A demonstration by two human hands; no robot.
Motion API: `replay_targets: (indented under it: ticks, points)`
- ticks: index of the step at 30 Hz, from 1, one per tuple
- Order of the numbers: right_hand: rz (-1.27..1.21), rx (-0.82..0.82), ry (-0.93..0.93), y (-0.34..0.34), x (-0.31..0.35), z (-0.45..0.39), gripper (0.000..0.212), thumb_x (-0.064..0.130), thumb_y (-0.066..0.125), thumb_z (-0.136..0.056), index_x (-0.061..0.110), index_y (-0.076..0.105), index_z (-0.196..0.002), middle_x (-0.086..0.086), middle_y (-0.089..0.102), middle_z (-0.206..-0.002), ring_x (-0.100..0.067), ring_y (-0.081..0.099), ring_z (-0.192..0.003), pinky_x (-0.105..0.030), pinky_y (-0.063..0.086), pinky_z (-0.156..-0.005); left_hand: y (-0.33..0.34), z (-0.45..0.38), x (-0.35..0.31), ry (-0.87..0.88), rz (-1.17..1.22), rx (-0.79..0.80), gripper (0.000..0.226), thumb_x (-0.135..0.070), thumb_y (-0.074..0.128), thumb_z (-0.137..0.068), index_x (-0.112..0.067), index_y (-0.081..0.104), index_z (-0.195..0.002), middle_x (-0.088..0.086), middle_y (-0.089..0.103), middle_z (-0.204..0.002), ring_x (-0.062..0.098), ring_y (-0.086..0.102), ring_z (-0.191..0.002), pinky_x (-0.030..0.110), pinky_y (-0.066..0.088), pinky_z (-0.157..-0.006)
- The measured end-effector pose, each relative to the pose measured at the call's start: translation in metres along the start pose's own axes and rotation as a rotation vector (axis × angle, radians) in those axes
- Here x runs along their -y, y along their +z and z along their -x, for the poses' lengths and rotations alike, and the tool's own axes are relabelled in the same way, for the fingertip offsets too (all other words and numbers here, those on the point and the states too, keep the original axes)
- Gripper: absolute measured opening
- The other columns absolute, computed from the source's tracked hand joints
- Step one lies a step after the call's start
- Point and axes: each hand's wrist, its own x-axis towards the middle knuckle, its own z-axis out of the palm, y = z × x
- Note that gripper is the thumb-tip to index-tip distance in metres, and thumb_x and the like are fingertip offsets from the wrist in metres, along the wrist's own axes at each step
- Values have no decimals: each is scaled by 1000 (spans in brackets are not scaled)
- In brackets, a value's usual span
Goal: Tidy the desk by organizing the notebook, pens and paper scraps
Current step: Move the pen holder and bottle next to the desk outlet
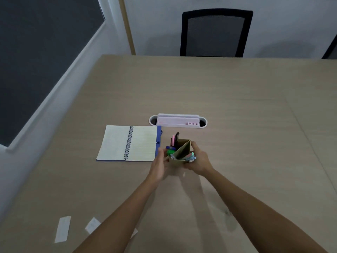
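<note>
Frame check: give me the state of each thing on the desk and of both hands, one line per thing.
notebook: open, flat.
pen holder: upright, pens inside.
right hand: gripping the pen holder.
left hand: blurred at the holder's left side; grip unclear.
paper scraps: loose on the near desk edge.
pink tray: lying over the cable slot.

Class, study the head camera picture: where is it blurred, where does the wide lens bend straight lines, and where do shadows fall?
Head view: the left hand is motion-blurred beside the pen holder; the window frame and desk edges splay outward with wide-angle distortion; soft forearm shadows fall on the desk; lighting is dim and even, with no glare.
</note>
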Motion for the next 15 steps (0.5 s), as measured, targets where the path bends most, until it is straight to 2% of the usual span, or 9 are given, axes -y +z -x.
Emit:
replay_targets:
  ticks: [3, 5, 8, 11, 13, 15]
  points:
    - [33, -27, 18, -7, 13, -41, 79, 8, 80, -65, 18, 40, -132, -15, 67, -110, -33, 65, -96, -42, 57, -77, -2, -40, -21, -61, 46, 35, 50, -44, 12, -101, -21, 53, -118, 13, 57, -133, 30, 52, -128, 25, 46, -87]
    - [45, -55, 39, -10, 19, -65, 83, 4, 77, -66, 17, 37, -137, -19, 67, -112, -38, 63, -98, -49, 55, -81, -2, -66, -32, -73, 55, 57, 53, -44, 11, -101, -19, 50, -126, 8, 57, -127, 27, 51, -127, 21, 47, -80]
    - [65, -68, 43, -14, 21, -97, 84, 2, 74, -66, 15, 35, -140, -18, 65, -113, -38, 61, -100, -42, 53, -79, 0, -98, -41, -92, 76, 99, 57, -45, 9, -101, -17, 46, -134, 4, 56, -121, 23, 53, -120, 18, 46, -74]
    - [59, -65, 23, -19, 19, -117, 72, -4, 71, -66, 13, 44, -130, -9, 59, -101, -28, 57, -90, -35, 50, -70, 0, -118, -45, -96, 89, 119, 59, -47, 9, -100, -17, 49, -130, 9, 58, -127, 23, 55, -114, 20, 48, -74]
    - [52, -60, 14, -20, 15, -126, 67, -6, 70, -65, 13, 48, -126, -2, 56, -99, -23, 54, -89, -34, 49, -72, -1, -128, -44, -99, 75, 139, 63, -48, 9, -100, -12, 49, -133, 14, 57, -134, 27, 56, -119, 21, 48, -75]
    - [44, -64, 14, -19, 13, -132, 67, -4, 72, -65, 14, 49, -125, -5, 60, -100, -23, 54, -91, -36, 50, -76, -2, -133, -44, -104, 85, 132, 64, -47, 8, -100, -10, 46, -137, 16, 55, -137, 31, 52, -127, 22, 48, -80]
